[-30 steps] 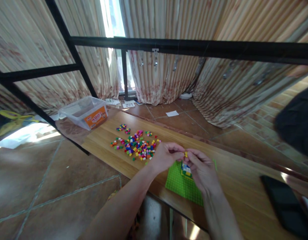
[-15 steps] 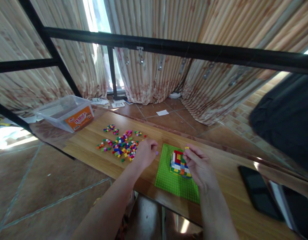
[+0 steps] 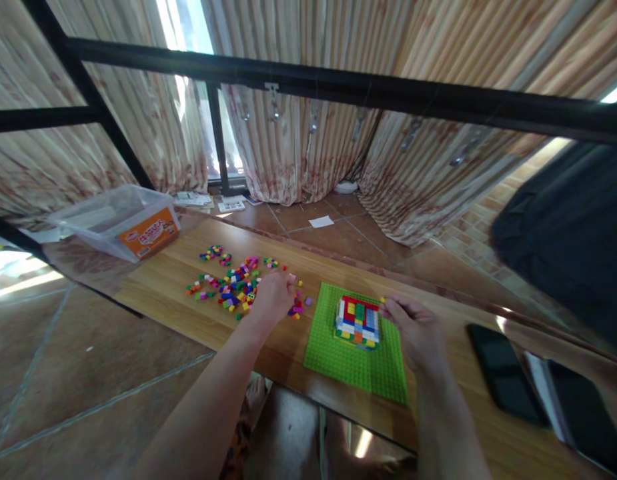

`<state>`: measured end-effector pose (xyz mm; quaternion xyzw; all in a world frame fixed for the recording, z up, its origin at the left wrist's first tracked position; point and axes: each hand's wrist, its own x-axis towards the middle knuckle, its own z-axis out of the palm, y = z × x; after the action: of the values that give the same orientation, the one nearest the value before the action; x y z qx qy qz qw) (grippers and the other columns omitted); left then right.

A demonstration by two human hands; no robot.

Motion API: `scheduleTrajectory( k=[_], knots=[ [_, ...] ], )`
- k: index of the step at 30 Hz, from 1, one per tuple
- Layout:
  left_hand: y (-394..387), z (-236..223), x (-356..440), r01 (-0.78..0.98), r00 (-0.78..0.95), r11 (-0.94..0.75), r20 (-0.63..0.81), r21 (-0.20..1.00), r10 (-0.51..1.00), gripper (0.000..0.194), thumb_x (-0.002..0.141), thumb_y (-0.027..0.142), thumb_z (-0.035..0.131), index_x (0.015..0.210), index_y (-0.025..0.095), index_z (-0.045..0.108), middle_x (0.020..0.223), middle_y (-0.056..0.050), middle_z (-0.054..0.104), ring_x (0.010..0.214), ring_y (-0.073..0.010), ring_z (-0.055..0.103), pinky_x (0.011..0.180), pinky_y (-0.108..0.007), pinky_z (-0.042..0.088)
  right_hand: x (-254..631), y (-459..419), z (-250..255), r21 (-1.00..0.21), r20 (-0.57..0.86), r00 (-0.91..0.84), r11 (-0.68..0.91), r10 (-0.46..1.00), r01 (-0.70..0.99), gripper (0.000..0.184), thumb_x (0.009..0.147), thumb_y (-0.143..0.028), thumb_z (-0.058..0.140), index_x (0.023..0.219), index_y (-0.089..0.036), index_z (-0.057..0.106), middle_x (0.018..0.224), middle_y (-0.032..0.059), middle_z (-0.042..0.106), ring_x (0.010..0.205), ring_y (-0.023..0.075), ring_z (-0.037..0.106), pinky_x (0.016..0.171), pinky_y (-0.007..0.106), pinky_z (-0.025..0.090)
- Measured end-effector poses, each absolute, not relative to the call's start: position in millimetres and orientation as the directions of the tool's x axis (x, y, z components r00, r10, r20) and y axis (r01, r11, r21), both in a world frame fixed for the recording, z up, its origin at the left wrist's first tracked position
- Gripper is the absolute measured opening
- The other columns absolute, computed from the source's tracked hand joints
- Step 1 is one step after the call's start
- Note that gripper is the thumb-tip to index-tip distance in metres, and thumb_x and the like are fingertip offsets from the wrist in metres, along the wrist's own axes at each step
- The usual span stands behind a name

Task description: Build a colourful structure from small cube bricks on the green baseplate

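Note:
My right hand (image 3: 415, 327) pinches a small yellow toy brick (image 3: 383, 300) between thumb and fingertips. It is at the right edge of a green baseplate (image 3: 333, 363). On that plate stands a block build (image 3: 358, 323) of red, white, blue, yellow, green and orange bricks. My left hand (image 3: 275, 297) is over the right side of a pile of loose coloured bricks (image 3: 235, 287), its fingers curled downward. Whatever those fingers hold, if anything, is hidden. A purple brick (image 3: 308, 301) lies between the pile and the plate.
A clear plastic tub (image 3: 105, 217) with an orange label stands at the left end of the wooden table (image 3: 283, 353). Toward the right end lie a black tablet-like device (image 3: 505, 373) and another dark flat object (image 3: 583, 407). A black metal bar (image 3: 308, 73) crosses beyond the table.
My left hand has moved left, away from the plate and over the pile. My right hand has shifted slightly right of the build, still with the yellow brick, leaving the build's top visible.

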<state>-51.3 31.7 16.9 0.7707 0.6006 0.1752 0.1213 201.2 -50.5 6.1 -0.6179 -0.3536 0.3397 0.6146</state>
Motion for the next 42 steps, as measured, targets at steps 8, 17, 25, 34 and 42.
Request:
scheduleTrajectory(
  k=[8,17,25,34,42],
  knots=[
    [33.5,18.8,-51.6,0.894,0.205,-0.23,0.106,0.384,0.973,0.026,0.083,0.011,0.045,0.077,0.014,0.07,0.077,-0.009,0.068,0.081,-0.0205,0.062,0.077,-0.029,0.044,206.5,-55.1,2.5,-0.961,0.074,0.478,-0.065,0.875,0.267,0.035,0.065,-0.045,0.075,0.086,-0.018,0.071,0.074,0.0043,0.071,0.068,0.0198,0.065,0.067,0.036,0.053],
    [32.6,23.7,-50.6,0.894,0.195,-0.21,0.079,0.396,0.978,0.027,0.083,0.01,0.044,0.078,0.014,0.071,0.074,-0.009,0.068,0.077,-0.0196,0.062,0.075,-0.029,0.044,208.5,-52.3,-9.2,-0.88,0.21,0.399,-0.006,0.892,0.476,0.028,0.068,-0.05,0.072,0.082,-0.026,0.076,0.11,0.0059,0.065,0.105,0.023,0.058,0.089,0.038,0.044],
    [35.6,19.9,-52.3,0.898,0.195,-0.208,0.073,0.389,0.978,0.028,0.082,0.011,0.044,0.078,0.013,0.072,0.081,-0.011,0.07,0.079,-0.0205,0.063,0.075,-0.029,0.045,208.7,-42.8,-27.4,-0.963,0.065,0.429,-0.056,0.901,0.263,0.03,0.059,-0.049,0.078,0.077,-0.025,0.076,0.114,0.0058,0.064,0.107,0.0249,0.056,0.087,0.038,0.046],
    [34.1,21.9,-52.3,0.899,0.199,-0.209,0.066,0.384,0.978,0.028,0.081,0.01,0.043,0.075,0.013,0.071,0.076,-0.01,0.069,0.072,-0.0185,0.061,0.07,-0.028,0.044,199.9,-40.9,-23.0,-0.994,-0.103,0.443,-0.11,0.891,-0.01,0.044,0.049,-0.042,0.086,0.086,-0.02,0.074,0.082,0.0034,0.072,0.069,0.0174,0.064,0.064,0.032,0.053],
    [32.6,23.1,-52.5,0.894,0.205,-0.217,0.074,0.392,0.976,0.027,0.08,0.01,0.045,0.074,0.014,0.071,0.071,-0.008,0.067,0.071,-0.0182,0.06,0.072,-0.029,0.044,201.6,-38.5,-27.9,-0.984,-0.164,0.416,-0.118,0.894,-0.134,0.047,0.048,-0.036,0.087,0.09,-0.02,0.073,0.08,0.002,0.073,0.065,0.0161,0.065,0.062,0.032,0.055]
  ],
)
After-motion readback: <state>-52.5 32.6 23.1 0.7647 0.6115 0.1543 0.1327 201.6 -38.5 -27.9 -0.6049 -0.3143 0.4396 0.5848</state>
